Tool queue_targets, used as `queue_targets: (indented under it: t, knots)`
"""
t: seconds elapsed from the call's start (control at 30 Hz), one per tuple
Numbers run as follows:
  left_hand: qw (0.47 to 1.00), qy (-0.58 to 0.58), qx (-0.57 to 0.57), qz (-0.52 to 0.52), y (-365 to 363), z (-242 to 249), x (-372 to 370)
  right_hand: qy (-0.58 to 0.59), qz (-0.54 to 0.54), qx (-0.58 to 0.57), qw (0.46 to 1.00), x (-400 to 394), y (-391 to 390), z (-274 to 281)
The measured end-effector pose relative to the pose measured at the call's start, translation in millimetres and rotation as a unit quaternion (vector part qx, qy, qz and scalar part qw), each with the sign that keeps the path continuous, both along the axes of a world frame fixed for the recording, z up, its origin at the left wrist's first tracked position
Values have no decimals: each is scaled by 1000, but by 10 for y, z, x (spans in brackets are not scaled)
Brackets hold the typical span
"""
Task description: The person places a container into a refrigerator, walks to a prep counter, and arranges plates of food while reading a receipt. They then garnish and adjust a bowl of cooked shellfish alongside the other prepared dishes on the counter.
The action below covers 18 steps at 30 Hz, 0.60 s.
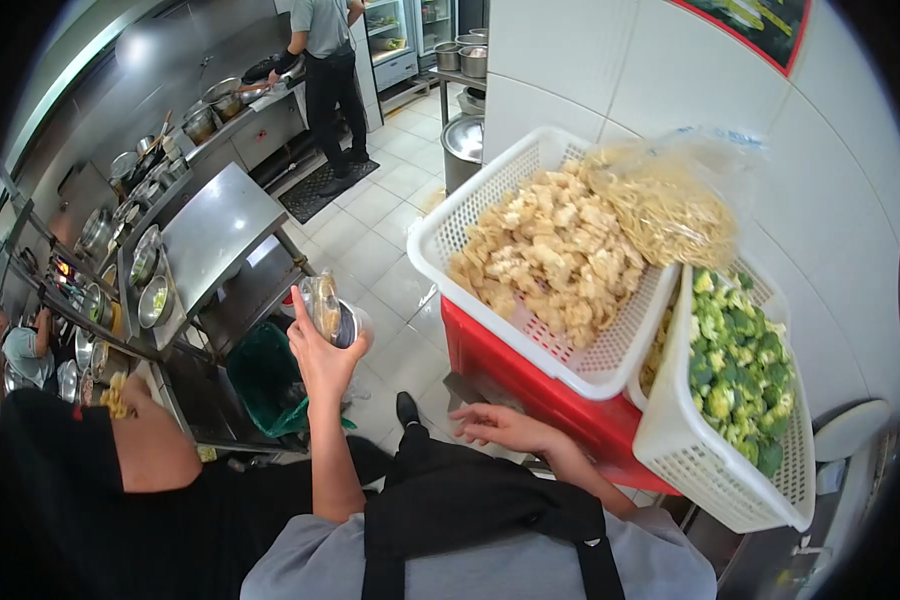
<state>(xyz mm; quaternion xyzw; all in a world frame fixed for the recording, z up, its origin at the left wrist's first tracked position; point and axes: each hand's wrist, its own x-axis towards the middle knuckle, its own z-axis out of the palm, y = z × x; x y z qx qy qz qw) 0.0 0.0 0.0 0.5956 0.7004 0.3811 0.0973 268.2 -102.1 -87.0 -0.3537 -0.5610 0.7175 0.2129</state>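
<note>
My left hand (322,352) is wrapped round a white tub (358,325), whose clear lid (322,303) stands tilted at its side. What the tub holds is too small to tell. My right hand (500,426) hangs with its fingers apart and nothing in them, beside the red container (530,385). On that container rests a white basket (432,240) of pale, battered-looking pieces (560,245), with a clear bag of noodles (675,215) at its back. A second white basket (710,475) at the right holds broccoli florets (735,365).
A co-worker's arm (155,440) reaches in at the lower left, holding yellowish food (118,398). Another person (325,75) stands by the cooking counter. A steel table (220,225) and a green-lined bin (265,375) stand left; pots (465,140) stand near the wall.
</note>
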Motion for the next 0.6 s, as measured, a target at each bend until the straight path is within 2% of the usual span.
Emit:
queue_targets:
  t: [0.07,0.13,0.17,0.23,0.3,0.37,0.43,0.6]
  knots:
    - [1000,-7,21,6,115,-3,-15,7,27,12,1000,-119,44,72]
    - [1000,-12,-23,1,454,-315,-179,7,40,-51,998,-323,219,-24]
    - [1000,10,21,-5,911,-184,-353,30,53,-24,998,-535,663,-43]
    - [1000,1,0,-22,1179,-267,-460,-6,52,-27,998,-658,885,-151]
    - [999,8,13,-40,1714,-110,-687,20,14,-42,999,-937,1381,-148]
    - [997,-1,-25,-69,2004,-126,-868,29,-5,-51,998,-1150,1681,-320]
    - [996,11,-22,-82,2376,-86,-1088,45,-70,-124,989,-1352,2105,-383]
    - [980,29,-65,-188,3069,-173,-1317,-8,-160,-150,976,-1413,2683,-553]
